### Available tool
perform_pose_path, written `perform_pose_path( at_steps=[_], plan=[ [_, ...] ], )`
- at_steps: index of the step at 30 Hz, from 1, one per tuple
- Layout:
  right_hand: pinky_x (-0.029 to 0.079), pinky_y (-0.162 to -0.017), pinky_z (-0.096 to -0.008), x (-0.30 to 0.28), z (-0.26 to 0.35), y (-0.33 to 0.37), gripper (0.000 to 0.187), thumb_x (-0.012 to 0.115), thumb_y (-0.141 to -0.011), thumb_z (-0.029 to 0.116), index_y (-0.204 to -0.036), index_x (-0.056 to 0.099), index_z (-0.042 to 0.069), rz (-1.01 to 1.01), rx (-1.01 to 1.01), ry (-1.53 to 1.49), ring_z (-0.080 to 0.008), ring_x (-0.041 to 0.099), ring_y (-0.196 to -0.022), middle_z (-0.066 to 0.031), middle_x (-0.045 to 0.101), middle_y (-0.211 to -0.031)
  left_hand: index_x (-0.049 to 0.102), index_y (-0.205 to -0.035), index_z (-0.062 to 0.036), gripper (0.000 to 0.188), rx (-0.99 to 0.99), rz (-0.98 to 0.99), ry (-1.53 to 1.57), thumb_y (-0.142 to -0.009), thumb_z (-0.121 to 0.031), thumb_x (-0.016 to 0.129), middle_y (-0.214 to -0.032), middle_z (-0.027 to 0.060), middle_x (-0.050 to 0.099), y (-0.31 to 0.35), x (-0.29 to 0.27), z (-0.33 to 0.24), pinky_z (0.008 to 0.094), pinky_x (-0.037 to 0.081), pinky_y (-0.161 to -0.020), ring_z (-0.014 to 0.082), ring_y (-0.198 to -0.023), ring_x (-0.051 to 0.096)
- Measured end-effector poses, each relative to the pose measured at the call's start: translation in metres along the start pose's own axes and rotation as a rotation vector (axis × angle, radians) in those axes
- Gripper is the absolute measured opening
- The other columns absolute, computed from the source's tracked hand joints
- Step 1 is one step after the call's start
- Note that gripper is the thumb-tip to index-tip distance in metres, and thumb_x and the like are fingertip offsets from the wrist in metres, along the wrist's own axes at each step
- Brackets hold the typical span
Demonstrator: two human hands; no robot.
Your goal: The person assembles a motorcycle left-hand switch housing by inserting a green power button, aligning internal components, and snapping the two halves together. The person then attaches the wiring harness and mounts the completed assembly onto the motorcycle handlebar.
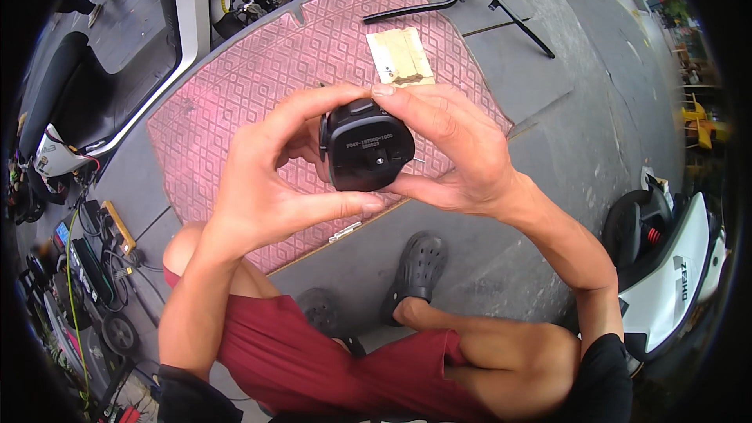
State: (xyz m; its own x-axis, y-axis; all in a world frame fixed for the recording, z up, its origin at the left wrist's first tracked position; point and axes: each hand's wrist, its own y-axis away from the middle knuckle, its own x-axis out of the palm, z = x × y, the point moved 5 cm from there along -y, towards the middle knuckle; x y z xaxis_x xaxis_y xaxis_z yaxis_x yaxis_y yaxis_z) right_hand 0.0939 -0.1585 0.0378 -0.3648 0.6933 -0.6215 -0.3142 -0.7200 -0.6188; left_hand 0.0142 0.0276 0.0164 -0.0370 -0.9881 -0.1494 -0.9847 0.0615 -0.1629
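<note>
A black, rounded plastic housing (368,158) is held up in front of me over the pink mat. Its face toward me carries printed marking and a small round fastener or hole. My left hand (258,176) grips it from the left, thumb along the underside and fingers curled round the upper left. From the right, my right hand (462,145) closes on it, one fingertip at its top edge and the thumb below. The far side of the housing is hidden. A thin metal pin or wire (419,160) shows just right of it.
Beneath lies a pink diamond-patterned mat (227,117), with a yellowish paper packet (403,55) and a small silvery piece (345,232) on it. A black handlebar (423,8) lies at the far edge. Scooters stand left (188,16) and right (666,282); cables and tools (102,251) lie left.
</note>
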Motion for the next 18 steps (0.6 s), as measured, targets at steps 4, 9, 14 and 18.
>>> perform_pose_path(
  at_steps=[4,9,14,18],
  plan=[
    [0.059,-0.083,-0.0388,0.0036,0.0065,0.0032,0.084,0.095,-0.061,0.013,-0.137,0.063,-0.001,-0.051,0.024,0.049,-0.0298,0.073,-0.097,-0.0142,0.074,-0.118,0.054,-0.147,-0.001,0.102,-0.033,0.03,-0.072,-0.059,-0.012,0.104,-0.134,0.0102,0.066,0.0038,0.0048,-0.0033,0.0352,0.056,-0.104,0.0204,-0.122,0.066],
    [0.058,-0.078,-0.0381,0.0057,0.0059,0.0032,0.082,0.094,-0.059,0.011,-0.134,0.064,0.0,-0.12,-0.025,0.124,-0.0292,0.071,-0.089,-0.0123,0.074,-0.11,0.049,-0.152,-0.0017,0.103,-0.024,-0.012,0.066,-0.064,-0.012,0.102,-0.136,0.0104,0.064,0.0005,0.0051,-0.0019,0.0373,0.055,-0.107,0.021,-0.125,0.064],
    [0.057,-0.076,-0.037,0.0069,0.005,-0.0014,0.08,0.094,-0.061,0.012,-0.134,0.063,0.0,-0.04,0.121,0.053,-0.0287,0.07,-0.086,-0.012,0.073,-0.106,0.048,-0.153,-0.0043,0.096,-0.102,0.031,0.244,-0.07,-0.006,0.097,-0.136,0.0109,0.063,0.0002,0.0046,0.0041,0.0333,0.057,-0.099,0.0184,-0.119,0.065],
    [0.057,-0.078,-0.0356,0.0099,0.0056,-0.0051,0.076,0.093,-0.07,0.017,-0.138,0.061,0.002,-0.12,0.188,-0.121,-0.0261,0.07,-0.088,-0.0108,0.072,-0.104,0.048,-0.152,-0.0029,0.092,-0.205,-0.015,0.493,-0.073,-0.002,0.094,-0.136,0.0121,0.062,-0.0019,0.0031,0.0029,0.0349,0.058,-0.102,0.0178,-0.119,0.065]
  ],
)
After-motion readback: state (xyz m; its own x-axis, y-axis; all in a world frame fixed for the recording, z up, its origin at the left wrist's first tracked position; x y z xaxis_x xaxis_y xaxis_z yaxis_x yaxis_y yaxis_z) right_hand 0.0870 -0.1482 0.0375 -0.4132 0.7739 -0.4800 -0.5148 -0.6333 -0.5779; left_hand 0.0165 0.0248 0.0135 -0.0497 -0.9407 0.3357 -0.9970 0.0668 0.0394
